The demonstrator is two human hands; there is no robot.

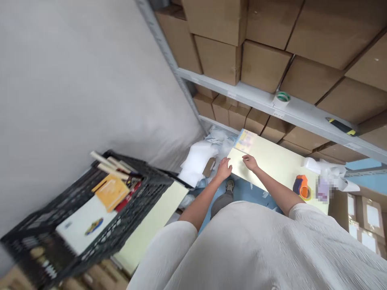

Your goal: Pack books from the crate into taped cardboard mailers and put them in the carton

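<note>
My left hand [224, 169] is at the left end of a pale yellow tabletop [275, 159], its fingers loosely bent and the thumb apart. Nothing can be made out in it. My right hand [250, 162] hovers just above the same tabletop, casting a shadow, with its fingers half bent and no object visible between them. Just beyond both hands, a flat printed packet [245, 141] with a blue edge lies at the table's far left corner. Crumpled clear plastic [223, 147] hangs beside that corner, near my left hand.
A black crate [151, 181] at left holds a yellow piece, a white box and sticks. Orange tape dispenser [301, 187] stands on the table's right. Shelves of cartons [266, 66] rise behind, with a tape roll [283, 97] and cutter knife [341, 126]. White foam bags [196, 161] lie near the wall.
</note>
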